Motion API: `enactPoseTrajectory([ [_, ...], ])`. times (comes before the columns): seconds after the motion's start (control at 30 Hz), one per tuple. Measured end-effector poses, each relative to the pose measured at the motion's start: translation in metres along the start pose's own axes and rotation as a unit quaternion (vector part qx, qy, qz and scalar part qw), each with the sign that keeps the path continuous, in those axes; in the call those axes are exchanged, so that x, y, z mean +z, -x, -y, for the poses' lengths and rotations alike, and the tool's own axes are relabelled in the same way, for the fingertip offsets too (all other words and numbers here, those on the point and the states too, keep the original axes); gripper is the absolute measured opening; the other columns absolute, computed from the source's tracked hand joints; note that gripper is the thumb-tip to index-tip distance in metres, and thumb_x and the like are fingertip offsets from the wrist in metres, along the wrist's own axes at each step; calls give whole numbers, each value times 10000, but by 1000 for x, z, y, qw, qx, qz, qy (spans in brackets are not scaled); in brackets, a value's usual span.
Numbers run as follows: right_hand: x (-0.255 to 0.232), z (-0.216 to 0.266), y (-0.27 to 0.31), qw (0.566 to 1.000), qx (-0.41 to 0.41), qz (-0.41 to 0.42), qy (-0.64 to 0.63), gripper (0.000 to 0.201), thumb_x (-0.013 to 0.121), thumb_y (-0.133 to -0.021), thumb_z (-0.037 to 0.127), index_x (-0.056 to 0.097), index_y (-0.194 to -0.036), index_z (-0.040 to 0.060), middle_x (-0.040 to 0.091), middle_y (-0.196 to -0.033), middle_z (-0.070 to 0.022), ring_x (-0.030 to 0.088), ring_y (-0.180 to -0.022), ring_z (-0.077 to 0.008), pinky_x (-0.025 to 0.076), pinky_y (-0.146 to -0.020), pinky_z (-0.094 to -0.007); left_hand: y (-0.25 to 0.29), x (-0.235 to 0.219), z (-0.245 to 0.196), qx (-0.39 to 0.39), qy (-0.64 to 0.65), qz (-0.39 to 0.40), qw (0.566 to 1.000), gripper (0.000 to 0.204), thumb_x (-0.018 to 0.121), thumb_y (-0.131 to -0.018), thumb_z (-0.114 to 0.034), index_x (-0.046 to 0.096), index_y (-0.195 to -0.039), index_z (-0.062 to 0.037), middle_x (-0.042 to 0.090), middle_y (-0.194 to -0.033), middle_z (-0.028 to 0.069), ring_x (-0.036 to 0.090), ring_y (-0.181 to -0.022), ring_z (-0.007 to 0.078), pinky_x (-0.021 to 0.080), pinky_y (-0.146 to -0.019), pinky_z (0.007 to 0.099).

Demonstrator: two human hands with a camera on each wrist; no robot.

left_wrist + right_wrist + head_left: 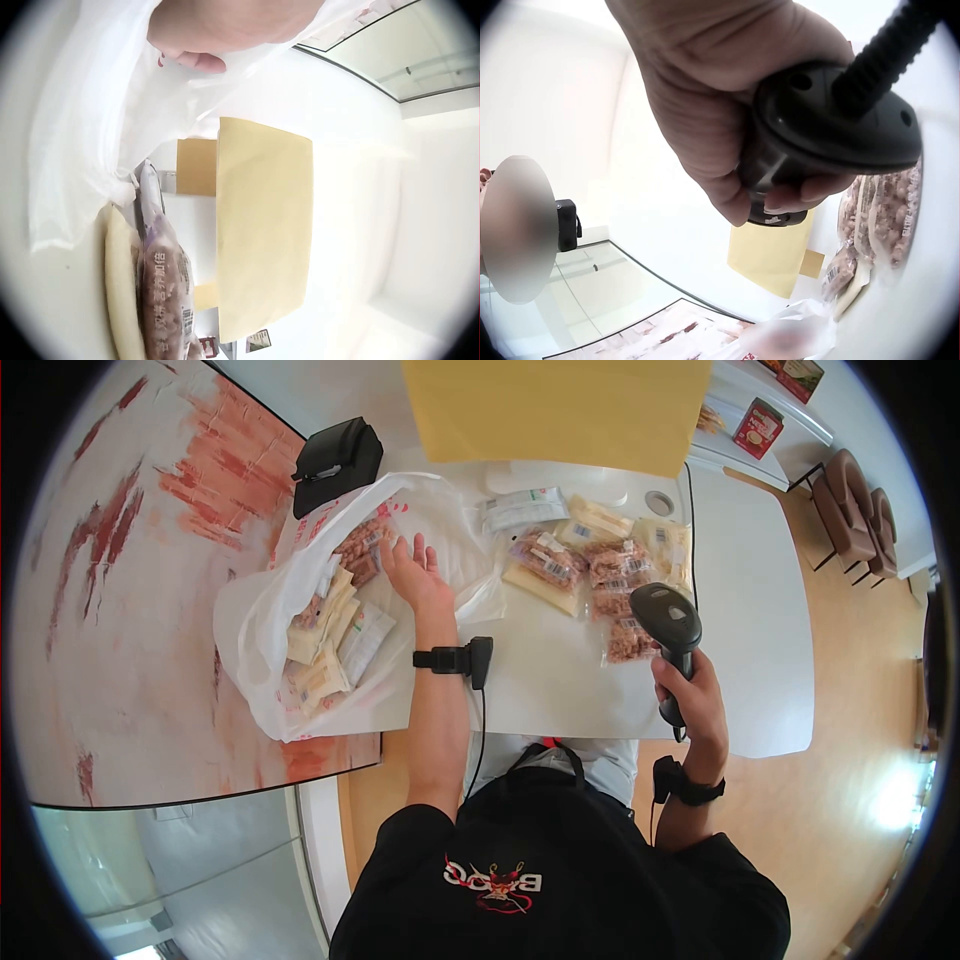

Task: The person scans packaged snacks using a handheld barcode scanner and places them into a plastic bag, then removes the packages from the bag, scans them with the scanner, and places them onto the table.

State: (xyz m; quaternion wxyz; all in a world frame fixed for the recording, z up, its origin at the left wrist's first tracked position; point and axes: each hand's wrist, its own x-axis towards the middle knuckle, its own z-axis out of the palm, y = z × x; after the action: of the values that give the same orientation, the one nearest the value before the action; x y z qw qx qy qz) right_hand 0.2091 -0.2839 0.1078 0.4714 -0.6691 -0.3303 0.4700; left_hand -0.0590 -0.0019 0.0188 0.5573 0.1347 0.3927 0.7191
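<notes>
A white plastic bag (pixel 250 650) lies wide at the left of the white table, with several packets (pixel 365 640) inside. Over its right side is my left hand (pixel 413 572), palm up with fingers loosely bent and nothing in it; the left wrist view has this hand (pixel 232 26) against the bag (pixel 82 127). My right hand (pixel 703 705) grips the handle of a black scanner (pixel 668 618) above the table's right part. In the right wrist view the fingers (pixel 724 199) curl round the handle (pixel 769 165). Reddish-brown and pale packets (pixel 620 575) lie left of the scanner.
A yellow board (pixel 560 410) stands at the table's back. Behind the bag sits a black case (pixel 338 465). The painted panel (pixel 150 600) spans the left side. Brown chairs (pixel 850 520) are at the far right, near a shelf with a red box (pixel 758 428).
</notes>
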Motion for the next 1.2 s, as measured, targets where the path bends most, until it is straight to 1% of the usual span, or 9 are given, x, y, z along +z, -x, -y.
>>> enactPoseTrajectory([
  [0.1, 2, 4, 1, 1000, 3, 2, 3, 342, 706, -876, 262, 602, -1067, -2, 543, -706, -1, 504, -590, -72, 386, -542, -228, -3, 2, -4, 15, 12, 1, 1000, 652, 596, -897, -186, 327, -1490, -144, 429, -1400, 29, 568, -1103, 187, 430, -908, 343],
  [0.17, 5, 7, 2, 1000, 7, -17, 0, 271, 721, -854, 285, 604, -917, 49, 520, -631, 29, 462, -576, -46, 340, -529, -229, -5, 1, -4, 9, 29, 27, 999, 654, 600, -902, -188, 325, -1494, -153, 423, -1416, 22, 568, -1115, 194, 420, -942, 347],
  [0.3, 5, 5, 1, 1000, 9, -15, -2, 279, 724, -852, 284, 611, -940, 44, 516, -630, 33, 460, -574, -46, 339, -528, -227, -18, -8, -3, 2, 65, 46, 997, 661, 609, -902, -173, 320, -1497, -157, 437, -1395, 22, 574, -1110, 202, 465, -906, 313],
  [0.47, 6, 5, -1, 1000, 4, -5, 1, 295, 724, -854, 284, 621, -979, 38, 508, -630, 38, 456, -573, -45, 337, -526, -227, -27, -14, -6, -16, 112, 63, 992, 607, 611, -903, -134, 357, -1455, -133, 471, -1281, 57, 590, -1092, 224, 547, -773, 242],
  [0.57, 8, 11, 0, 1000, 4, 2, -3, 297, 722, -856, 287, 623, -983, 38, 508, -631, 38, 457, -576, -44, 336, -526, -228, -29, -14, -15, -71, 129, 44, 988, 577, 605, -909, -153, 374, -1437, -122, 457, -1288, 67, 594, -1089, 239, 544, -790, 268],
  [0.8, 7, 6, -2, 1000, 14, -3, 4, 299, 726, -854, 279, 626, -993, 34, 509, -641, 37, 462, -578, -47, 345, -529, -229, -34, -17, -10, -35, 103, 99, 989, 512, 596, -935, -196, 419, -1412, -139, 371, -1367, 88, 584, -1107, 254, 540, -780, 290],
  [1.0, 8, 5, -1, 1000, 9, -7, -14, 294, 726, -855, 265, 630, -1006, 32, 504, -641, 39, 460, -578, -48, 343, -528, -231, -40, -14, -12, -70, 139, 93, 983, 451, 589, -943, -211, 462, -1370, -139, 433, -1297, 62, 580, -1103, 248, 542, -754, 282],
  [1.07, 7, 7, -1, 1000, 15, -5, -3, 297, 726, -856, 257, 632, -1018, 27, 505, -646, 40, 471, -585, -49, 355, -535, -228, -47, -22, -9, -117, 221, 147, 957, 451, 601, -942, -239, 467, -1358, -125, 446, -1275, 52, 582, -1074, 233, 544, -744, 277],
  [1.2, 7, 6, -1, 1000, 17, 0, -8, 299, 726, -857, 256, 630, -1021, 25, 510, -658, 38, 476, -588, -50, 362, -541, -227, -40, -16, -7, -109, 220, 124, 961, 433, 601, -946, -259, 484, -1339, -121, 490, -1218, 19, 578, -1053, 212, 534, -714, 259],
])
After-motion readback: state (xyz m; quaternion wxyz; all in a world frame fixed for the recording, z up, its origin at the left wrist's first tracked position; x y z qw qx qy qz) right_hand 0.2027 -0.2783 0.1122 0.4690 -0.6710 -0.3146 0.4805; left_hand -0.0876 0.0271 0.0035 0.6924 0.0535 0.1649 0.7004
